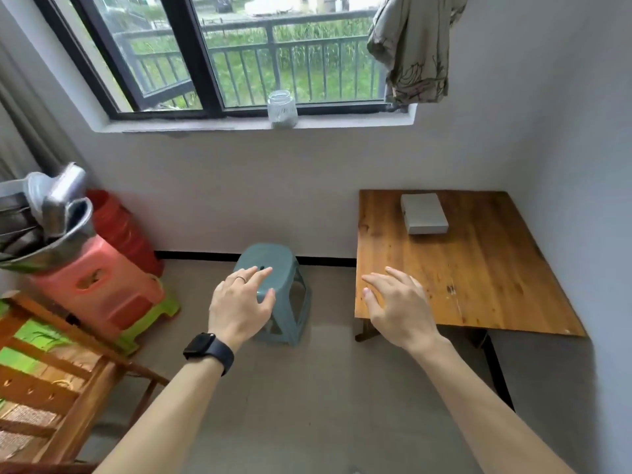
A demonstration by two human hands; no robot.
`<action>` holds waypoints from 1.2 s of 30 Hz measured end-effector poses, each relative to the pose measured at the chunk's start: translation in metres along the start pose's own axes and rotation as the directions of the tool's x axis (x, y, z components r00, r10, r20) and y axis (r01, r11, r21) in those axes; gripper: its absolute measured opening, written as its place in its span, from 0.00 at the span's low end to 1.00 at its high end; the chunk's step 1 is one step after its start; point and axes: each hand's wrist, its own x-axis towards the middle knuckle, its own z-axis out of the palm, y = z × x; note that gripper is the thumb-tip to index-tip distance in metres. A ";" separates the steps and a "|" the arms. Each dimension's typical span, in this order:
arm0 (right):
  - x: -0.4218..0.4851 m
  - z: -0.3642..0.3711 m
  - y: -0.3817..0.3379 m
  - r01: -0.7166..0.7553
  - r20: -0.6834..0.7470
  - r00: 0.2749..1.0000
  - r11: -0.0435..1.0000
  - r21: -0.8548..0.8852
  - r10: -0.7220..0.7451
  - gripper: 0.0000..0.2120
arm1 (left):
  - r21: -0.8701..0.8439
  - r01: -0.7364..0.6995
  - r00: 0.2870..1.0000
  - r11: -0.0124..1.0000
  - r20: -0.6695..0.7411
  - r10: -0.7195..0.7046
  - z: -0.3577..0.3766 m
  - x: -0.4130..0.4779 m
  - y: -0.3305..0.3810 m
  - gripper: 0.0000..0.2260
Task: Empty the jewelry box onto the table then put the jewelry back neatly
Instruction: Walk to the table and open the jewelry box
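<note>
A pale grey rectangular jewelry box [424, 213], lid closed, lies at the far end of the brown wooden table [478, 268], near the wall. Both hands are empty and well apart from it, each grip spread loosely: the left hand [239, 302] in front of a teal plastic stool [273, 256], the right hand [396, 306] at the table's near left corner.

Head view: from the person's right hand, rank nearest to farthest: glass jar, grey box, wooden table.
From the right hand:
1. The wooden table, its near-left corner right by the hand.
2. The grey box, on the table's far part.
3. The glass jar, on the windowsill, up left.
</note>
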 end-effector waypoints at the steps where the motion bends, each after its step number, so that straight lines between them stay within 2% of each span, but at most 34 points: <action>1: 0.019 0.002 0.003 -0.001 0.014 1.000 1.000 -0.001 0.001 0.17 | 0.001 -0.003 1.000 1.000 0.006 0.003 0.004 0.018 0.001 0.22; 9: 0.149 0.035 0.030 -0.080 0.031 0.996 0.997 -0.017 0.080 0.18 | 0.000 -0.073 0.993 0.997 0.096 0.073 0.050 0.171 0.004 0.22; 15: 0.236 0.066 0.058 -0.232 -0.003 0.973 0.972 -0.033 0.232 0.17 | -0.029 -0.255 0.953 0.967 0.160 0.256 0.090 0.313 0.015 0.21; 19: 0.281 0.076 0.076 -0.393 -0.077 0.918 0.919 -0.025 0.390 0.17 | -0.039 -0.449 0.866 0.893 0.227 0.445 0.117 0.406 0.040 0.21; 22: 0.306 0.081 0.090 -0.505 -0.093 0.860 0.863 -0.008 0.502 0.17 | -0.059 -0.536 0.799 0.842 0.284 0.529 0.141 0.460 0.067 0.21; 26: 0.315 0.094 0.110 -0.637 -0.080 0.767 0.771 0.026 0.636 0.18 | -0.110 -0.657 0.668 0.746 0.373 0.644 0.179 0.499 0.102 0.21; 29: 0.317 0.106 0.129 -0.721 -0.074 0.686 0.690 0.070 0.724 0.19 | -0.131 -0.729 0.565 0.672 0.440 0.699 0.215 0.529 0.134 0.20; 36: 0.337 0.123 0.171 -0.818 -0.077 0.556 0.562 0.127 0.827 0.19 | -0.196 -0.793 0.426 0.577 0.499 0.755 0.276 0.567 0.202 0.21</action>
